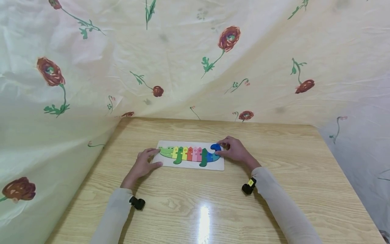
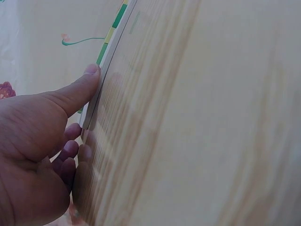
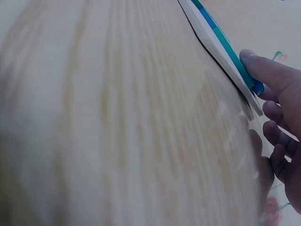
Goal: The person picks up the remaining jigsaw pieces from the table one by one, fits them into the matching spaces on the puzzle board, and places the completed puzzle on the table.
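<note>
A crocodile puzzle of brightly coloured interlocking pieces lies in a pale board on the table. At the board's left end, beside the light green head piece, my left hand holds the edge between thumb and fingers. The left wrist view shows its thumb against the board's rim. My right hand pinches the curled blue tail piece at the right end, index finger above and thumb below. In the right wrist view, the hand hides part of that piece.
The wood-grain table extends around the board, with a bright light reflection near the front. A floral curtain hangs behind and on the left. Black wrist cameras sit at both sleeves.
</note>
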The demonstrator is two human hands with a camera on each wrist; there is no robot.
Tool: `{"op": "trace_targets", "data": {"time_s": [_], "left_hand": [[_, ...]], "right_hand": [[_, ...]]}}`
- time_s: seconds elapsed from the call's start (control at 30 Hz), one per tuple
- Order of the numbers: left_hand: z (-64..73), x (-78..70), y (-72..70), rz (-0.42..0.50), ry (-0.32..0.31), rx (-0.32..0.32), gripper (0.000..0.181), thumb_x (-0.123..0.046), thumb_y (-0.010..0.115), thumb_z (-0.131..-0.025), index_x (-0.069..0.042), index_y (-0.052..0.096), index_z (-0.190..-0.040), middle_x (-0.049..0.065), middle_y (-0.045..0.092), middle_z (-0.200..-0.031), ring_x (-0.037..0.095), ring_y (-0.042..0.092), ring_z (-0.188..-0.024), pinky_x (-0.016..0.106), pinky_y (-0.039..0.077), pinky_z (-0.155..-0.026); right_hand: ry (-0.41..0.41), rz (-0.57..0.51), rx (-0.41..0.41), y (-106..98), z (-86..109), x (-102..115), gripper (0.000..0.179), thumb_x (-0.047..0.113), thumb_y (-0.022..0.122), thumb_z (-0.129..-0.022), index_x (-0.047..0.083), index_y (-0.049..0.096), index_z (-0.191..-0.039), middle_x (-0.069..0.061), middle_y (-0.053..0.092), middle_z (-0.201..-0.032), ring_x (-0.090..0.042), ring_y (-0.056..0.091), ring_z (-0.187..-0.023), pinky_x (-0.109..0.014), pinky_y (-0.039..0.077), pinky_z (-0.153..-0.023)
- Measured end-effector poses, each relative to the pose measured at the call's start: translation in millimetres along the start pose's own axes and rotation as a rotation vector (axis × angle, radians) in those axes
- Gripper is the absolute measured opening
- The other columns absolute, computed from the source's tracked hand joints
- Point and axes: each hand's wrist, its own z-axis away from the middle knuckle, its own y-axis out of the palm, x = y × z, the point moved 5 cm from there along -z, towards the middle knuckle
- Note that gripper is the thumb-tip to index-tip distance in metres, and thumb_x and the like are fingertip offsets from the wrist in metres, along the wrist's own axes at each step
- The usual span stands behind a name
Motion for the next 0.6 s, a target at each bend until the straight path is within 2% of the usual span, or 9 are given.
{"op": "trace_targets", "data": {"time_s": [0.37,0.6], "left_hand": [[-0.7,1.5,2.0,-0.007,0.003,0.006,0.069,-0.028,0.078,-0.092,-0.012,0.049,-0.153,0.022,0.036,-0.159,0.044,0.027,-0.143,0.065,0.027,-0.115],[-1.3,2.7,1.3,-0.008,0.01,-0.003,0.069,-0.027,0.078,-0.092,-0.012,0.05,-0.152,0.022,0.037,-0.158,0.045,0.027,-0.142,0.065,0.028,-0.115]], "right_hand": [[-0.004,0.018,-0.029,-7.2,6.8,-2.4,0.05,0.046,0.081,-0.087,0.013,0.074,-0.124,-0.003,0.061,-0.099,-0.021,0.052,-0.087,-0.034,0.045,-0.073],[-0.052,0.048,-0.109,-27.3,19.6,-2.9,0.045,0.041,0.079,-0.09,0.009,0.075,-0.121,-0.007,0.065,-0.1,-0.023,0.056,-0.086,-0.035,0.048,-0.073]]}}
